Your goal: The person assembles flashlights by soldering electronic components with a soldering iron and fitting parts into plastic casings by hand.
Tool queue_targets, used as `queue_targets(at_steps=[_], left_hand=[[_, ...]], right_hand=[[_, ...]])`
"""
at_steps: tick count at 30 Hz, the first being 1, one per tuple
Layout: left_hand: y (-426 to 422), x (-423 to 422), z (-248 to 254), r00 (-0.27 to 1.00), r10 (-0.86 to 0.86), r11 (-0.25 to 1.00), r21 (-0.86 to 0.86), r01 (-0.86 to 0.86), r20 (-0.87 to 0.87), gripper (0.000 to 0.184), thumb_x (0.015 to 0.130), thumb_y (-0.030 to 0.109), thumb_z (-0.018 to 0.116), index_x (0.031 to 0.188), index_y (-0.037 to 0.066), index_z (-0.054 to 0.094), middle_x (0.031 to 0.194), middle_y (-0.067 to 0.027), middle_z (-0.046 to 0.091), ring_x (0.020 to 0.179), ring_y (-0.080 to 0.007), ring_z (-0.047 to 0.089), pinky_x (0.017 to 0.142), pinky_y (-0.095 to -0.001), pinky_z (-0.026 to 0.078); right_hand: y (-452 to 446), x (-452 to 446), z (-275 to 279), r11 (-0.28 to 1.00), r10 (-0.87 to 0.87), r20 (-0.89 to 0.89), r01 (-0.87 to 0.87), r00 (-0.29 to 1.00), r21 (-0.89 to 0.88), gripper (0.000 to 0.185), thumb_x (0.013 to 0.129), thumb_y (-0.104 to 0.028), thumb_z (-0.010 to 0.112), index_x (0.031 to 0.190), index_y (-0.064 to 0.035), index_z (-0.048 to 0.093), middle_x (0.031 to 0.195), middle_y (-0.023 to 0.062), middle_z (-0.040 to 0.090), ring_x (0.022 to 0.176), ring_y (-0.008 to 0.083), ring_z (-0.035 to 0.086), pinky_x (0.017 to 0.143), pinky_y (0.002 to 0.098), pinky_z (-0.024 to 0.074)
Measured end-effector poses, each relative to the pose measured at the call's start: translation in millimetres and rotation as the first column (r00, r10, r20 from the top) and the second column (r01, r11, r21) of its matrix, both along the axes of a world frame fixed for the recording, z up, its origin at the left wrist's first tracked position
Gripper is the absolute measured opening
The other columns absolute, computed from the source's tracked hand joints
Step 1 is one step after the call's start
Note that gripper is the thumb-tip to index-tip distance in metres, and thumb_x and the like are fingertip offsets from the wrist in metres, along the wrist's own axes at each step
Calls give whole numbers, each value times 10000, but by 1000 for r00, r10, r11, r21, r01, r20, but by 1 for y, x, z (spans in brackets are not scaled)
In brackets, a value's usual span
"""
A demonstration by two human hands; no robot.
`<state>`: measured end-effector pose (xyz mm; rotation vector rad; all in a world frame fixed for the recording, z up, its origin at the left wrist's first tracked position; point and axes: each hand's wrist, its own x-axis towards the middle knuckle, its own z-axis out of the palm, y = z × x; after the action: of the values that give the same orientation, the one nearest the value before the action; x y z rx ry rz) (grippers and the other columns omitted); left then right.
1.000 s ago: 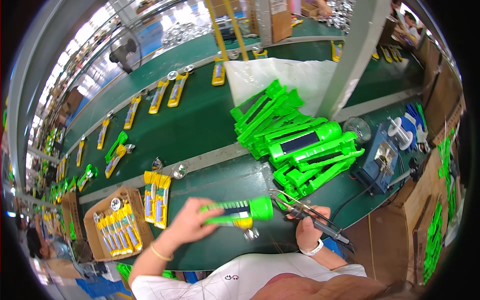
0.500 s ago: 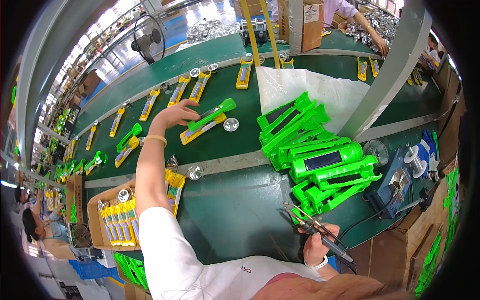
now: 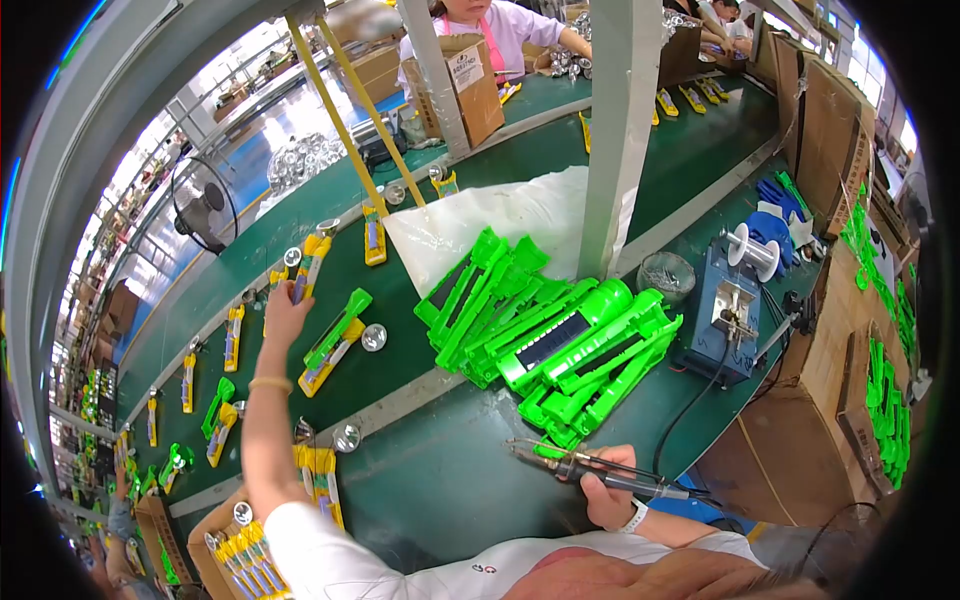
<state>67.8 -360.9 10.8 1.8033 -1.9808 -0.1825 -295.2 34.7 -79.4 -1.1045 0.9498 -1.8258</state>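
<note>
My right hand [image 3: 608,492] is closed around a soldering iron [image 3: 575,468], its tip pointing left over the near bench. Out on the green belt, my left hand [image 3: 285,312] has its fingers closed on the lower end of a yellow flashlight housing [image 3: 316,258]; the fingertips are partly hidden. Beside that hand, a green flashlight housing [image 3: 338,326] lies along another yellow housing [image 3: 330,368], with a shiny reflector [image 3: 373,337] at its side. In front of me is a heap of green housings [image 3: 550,340], some with dark panels.
A blue soldering machine [image 3: 722,315] with a solder wire spool [image 3: 752,252] stands to the right, near a glass bowl [image 3: 666,277]. A grey post [image 3: 622,150] rises behind the heap. Lower left, a carton [image 3: 215,525] holds several yellow housings. A co-worker [image 3: 480,40] sits across the belt.
The view has swung right. My left hand has left the green housing lying on the yellow one and reached farther out to other yellow housings. My right hand still holds the soldering iron, now more level.
</note>
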Motion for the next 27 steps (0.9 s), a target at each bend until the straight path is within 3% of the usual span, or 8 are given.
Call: queue_targets(at_steps=[3, 10, 15, 17, 18, 21, 25, 27], left_hand=[[111, -9, 37, 901, -240, 906, 251, 342, -360, 499, 691, 71, 729, 1158, 29, 558, 957, -57, 605, 880, -150, 566, 811, -297, 471], [321, -87, -14, 633, -747, 561, 317, 765, -203, 518, 692, 163, 784, 1135, 44, 545, 1044, -127, 590, 949, -312, 565, 841, -380, 482], [289, -107, 32, 244, -966, 171, 497, 851, -85, 753, 708, 387, 775, 1301, 43, 464, 1309, -168, 462, 1233, -356, 413, 1025, -430, 347], [241, -123, 64, 96, -883, -133, 441, 888, -460, 777, 717, 446, 755, 1331, 74, 457, 1260, -158, 519, 1190, -322, 479, 998, -413, 383], [220, -130, 83, 134, -848, -71, 362, 929, -512, 703, 703, 371, 789, 1283, 85, 514, 1173, -138, 581, 1096, -292, 553, 933, -375, 444], [193, -191, 105, 599, -789, 605, -2, 796, -135, 476, 717, 265, 772, 1093, 45, 579, 998, -125, 611, 921, -283, 583, 787, -353, 483], [177, -268, 66, 568, -787, 573, -55, 818, 241, 712, 706, 384, 757, 1256, 44, 461, 1047, -211, 601, 993, -367, 569, 871, -436, 455], [166, -288, 55, 586, -807, 587, 214, 781, 73, 800, 681, 437, 760, 1292, 43, 426, 1084, -249, 591, 1015, -394, 571, 896, -443, 449]], right_hand=[[-3, 3, 14, 998, -13, 93, 19, 996, -64, 276, 890, -72, 588, 1048, -37, 365, 936, 107, 533, 809, 147, 522, 766, 326, 471], [2, 2, 4, 999, -44, 75, 45, 996, -6, 312, 874, -154, 626, 1015, -66, 362, 948, 103, 509, 823, 229, 569, 774, 408, 509], [1, 2, 4, 996, -78, 20, 79, 997, -34, 327, 876, -176, 627, 1023, -66, 357, 942, 92, 489, 849, 218, 550, 808, 422, 490], [-2, 2, 4, 986, -115, -43, 109, 992, -125, 340, 873, -189, 633, 1028, -65, 357, 935, 85, 480, 864, 211, 531, 832, 434, 479], [-5, 3, 7, 977, -93, 14, 94, 996, -193, 272, 881, -78, 598, 1031, -43, 374, 930, 101, 521, 852, 161, 506, 889, 403, 433], [-8, 4, 6, 943, -249, 75, 259, 966, -211, 297, 875, -127, 617, 1032, -39, 380, 948, 98, 526, 860, 161, 504, 859, 364, 433], [0, -7, 0, 918, -382, -2, 379, 924, -114, 305, 875, -184, 604, 1026, -56, 372, 948, 93, 504, 847, 217, 571, 783, 380, 494], [4, -16, 10, 891, -417, 5, 409, 909, -196, 320, 875, -199, 615, 1031, -56, 374, 947, 96, 512, 857, 239, 594, 769, 384, 499]])
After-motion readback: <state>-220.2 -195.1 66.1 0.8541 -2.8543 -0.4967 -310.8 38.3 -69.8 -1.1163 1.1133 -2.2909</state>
